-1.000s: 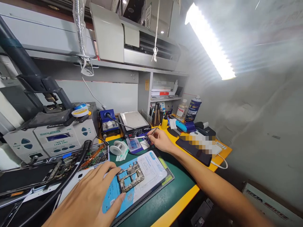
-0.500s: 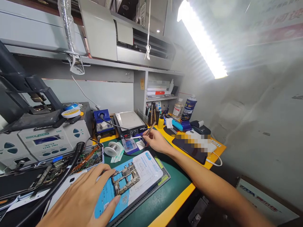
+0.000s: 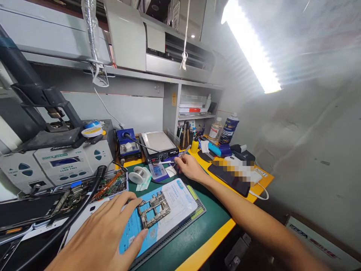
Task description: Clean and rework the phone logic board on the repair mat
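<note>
My left hand [image 3: 104, 226] lies over the left end of a blue-and-white box [image 3: 180, 203], thumb and fingers spread. Its index fingertip and thumb tip are at the left corners of a phone logic board [image 3: 155, 209], which rests flat on the box. Farther back, my right hand [image 3: 189, 167] is closed in a pinch around slim metal tweezers [image 3: 186, 150], whose far end points up and right. Under and beside that hand are a small clear-lidded case [image 3: 158, 171] and a white scrap. A spool of solder wire [image 3: 137, 175] sits left of it.
A soldering station [image 3: 70, 162] and an opened device with a black hose [image 3: 93, 188] across it crowd the left. A flat heating plate [image 3: 158, 142] stands behind. To the right are a dark phone [image 3: 229, 178], a yellow bottle [image 3: 194, 145] and a spray can [image 3: 229, 129].
The view has shifted slightly, so everything sits a little farther right. The tweezers in my right hand have tilted lower, with less of them showing. My left hand keeps its place by the board.
</note>
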### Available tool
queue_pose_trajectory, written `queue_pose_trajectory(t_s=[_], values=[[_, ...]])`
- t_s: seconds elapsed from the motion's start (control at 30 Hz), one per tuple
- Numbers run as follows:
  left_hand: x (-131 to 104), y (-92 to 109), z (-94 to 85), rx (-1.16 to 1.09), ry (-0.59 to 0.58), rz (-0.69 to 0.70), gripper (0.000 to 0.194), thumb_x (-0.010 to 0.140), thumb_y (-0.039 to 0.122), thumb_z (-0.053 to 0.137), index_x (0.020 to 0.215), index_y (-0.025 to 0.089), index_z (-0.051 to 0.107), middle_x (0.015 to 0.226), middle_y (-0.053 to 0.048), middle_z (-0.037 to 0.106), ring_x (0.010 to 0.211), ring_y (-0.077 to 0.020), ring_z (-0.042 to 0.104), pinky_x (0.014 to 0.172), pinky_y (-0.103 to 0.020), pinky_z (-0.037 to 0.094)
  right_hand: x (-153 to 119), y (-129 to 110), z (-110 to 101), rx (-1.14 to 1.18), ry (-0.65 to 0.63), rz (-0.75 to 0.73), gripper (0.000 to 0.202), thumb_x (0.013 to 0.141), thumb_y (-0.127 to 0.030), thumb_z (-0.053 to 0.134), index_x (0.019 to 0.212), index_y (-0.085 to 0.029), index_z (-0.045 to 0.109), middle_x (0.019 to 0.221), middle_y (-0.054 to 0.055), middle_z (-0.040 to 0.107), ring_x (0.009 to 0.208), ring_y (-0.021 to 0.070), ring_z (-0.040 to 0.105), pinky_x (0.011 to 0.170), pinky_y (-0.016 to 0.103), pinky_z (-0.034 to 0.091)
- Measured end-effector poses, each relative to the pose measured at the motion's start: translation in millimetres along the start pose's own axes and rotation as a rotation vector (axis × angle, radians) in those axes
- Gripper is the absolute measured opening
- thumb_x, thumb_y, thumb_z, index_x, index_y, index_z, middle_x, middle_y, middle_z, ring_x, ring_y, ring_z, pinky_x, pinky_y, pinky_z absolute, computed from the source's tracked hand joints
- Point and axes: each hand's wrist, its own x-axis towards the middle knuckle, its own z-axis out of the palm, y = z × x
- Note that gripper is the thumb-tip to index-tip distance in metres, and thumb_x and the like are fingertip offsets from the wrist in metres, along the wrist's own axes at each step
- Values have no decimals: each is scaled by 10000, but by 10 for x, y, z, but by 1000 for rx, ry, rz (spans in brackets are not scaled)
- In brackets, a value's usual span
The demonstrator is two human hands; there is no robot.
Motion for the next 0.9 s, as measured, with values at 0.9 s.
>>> queue_pose_trajectory(t_s=[0.9], values=[[55, 28, -56, -28, 27, 2, 317, 878, 405, 666, 1147, 242, 699, 1078, -46, 783, 857, -215, 808, 719, -314, 626, -42, -93, -23, -37, 124, -72, 420, 1058, -429, 612, 700, -225, 534, 639, 4, 624, 640, 185, 611, 639, 291, 415]])
